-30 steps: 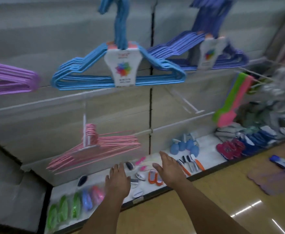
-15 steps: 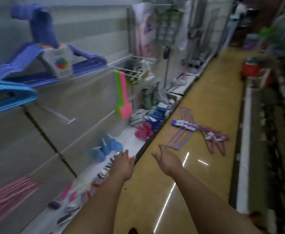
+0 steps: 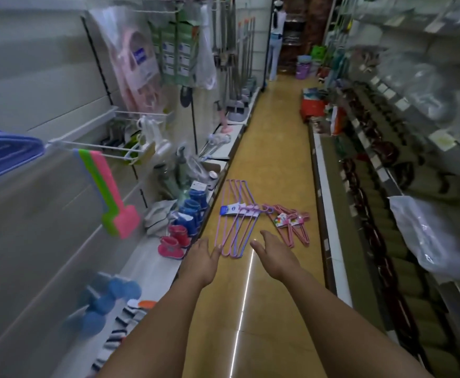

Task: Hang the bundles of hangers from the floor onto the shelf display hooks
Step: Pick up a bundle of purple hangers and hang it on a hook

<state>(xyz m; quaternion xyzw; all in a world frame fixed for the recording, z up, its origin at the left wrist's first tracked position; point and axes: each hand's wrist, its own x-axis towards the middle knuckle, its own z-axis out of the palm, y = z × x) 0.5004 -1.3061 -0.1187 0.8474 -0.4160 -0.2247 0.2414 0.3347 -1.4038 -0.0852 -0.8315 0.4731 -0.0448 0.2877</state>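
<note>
Both the left hand (image 3: pixel 202 259) and right hand (image 3: pixel 273 253) are released, empty. At frame centre, the thin purple wire hanger bundle (image 3: pixel 234 218) could fan apart if grabbed off-centre.

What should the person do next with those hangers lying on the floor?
Probably bend down and grip the purple hanger bundle. Both the left hand and the right hand are open and hold nothing, and it lies nearest on the floor.

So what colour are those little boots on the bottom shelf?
Pink little boots, with blue ones behind; head view.
</note>
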